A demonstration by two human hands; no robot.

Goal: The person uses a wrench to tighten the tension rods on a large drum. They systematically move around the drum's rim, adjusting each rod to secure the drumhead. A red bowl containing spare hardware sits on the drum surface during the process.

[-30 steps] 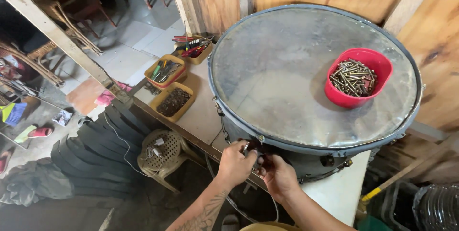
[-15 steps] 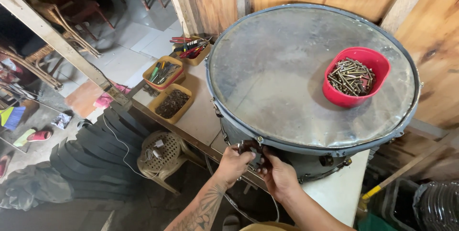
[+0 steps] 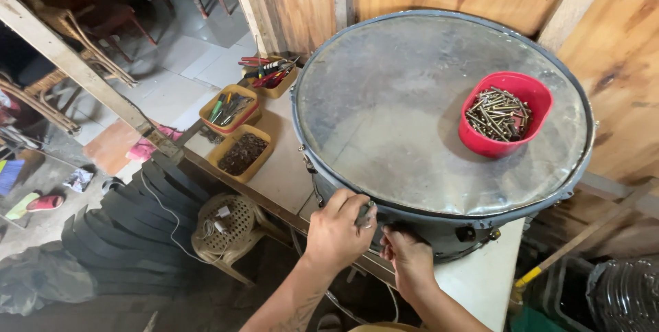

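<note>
Little has been shifted since the earlier frames: both hands are kept at the near rim of the large drum (image 3: pixel 439 119), though the left hand (image 3: pixel 336 230) has been raised slightly, so that its knuckles are now seen level with the hoop. Its fingers (image 3: pixel 349 207) are curled shut around a small metal tool (image 3: pixel 365 214) held against the drum's edge. The right hand (image 3: pixel 410 260) is placed just beside it, lower on the drum's shell, with its fingers tucked against the side; whether anything is gripped there cannot be told. The drum is laid flat on the white tabletop (image 3: pixel 480 284), and a red bowl (image 3: pixel 506 113) filled with metal screws is set on the drumhead towards the far right. Three yellow trays (image 3: pixel 240 146) of small parts and hand tools are unchanged to the left of the drum.
</note>
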